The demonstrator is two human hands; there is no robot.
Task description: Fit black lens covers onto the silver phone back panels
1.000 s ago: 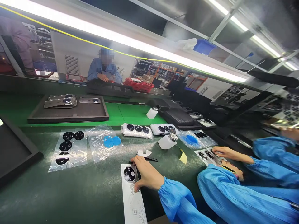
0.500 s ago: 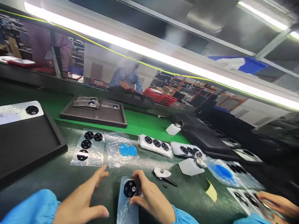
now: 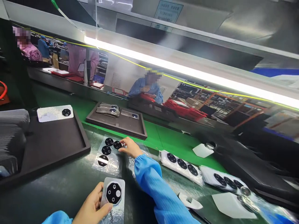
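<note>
The silvery panel (image 3: pixel 119 210) with a black octagonal camera piece (image 3: pixel 113 193) has passed from the right hand (image 3: pixel 132 148) to the left hand (image 3: pixel 90 207), which was empty and open a moment ago; it now sits low in the view, over the near part of the desk (image 3: pixel 53 183), upright to the eye, its camera end pointing away from the person. This frees the right hand, which has gone forward to the clear sheet (image 3: pixel 114 163) of black discs. The left fingers are closed around the panel's left edge, thumb across its face just below the camera piece, the others behind the edge. The right arm stretches forward and leftward from the lower right, palm down, its thumb and index finger bent at the right edge of the upper-right disc (image 3: pixel 117 145); whether they pinch it or only touch it, I cannot tell. Farther left, a dark tray (image 3: pixel 56 140) bears another silvery panel (image 3: pixel 50 114) along its far side.
</note>
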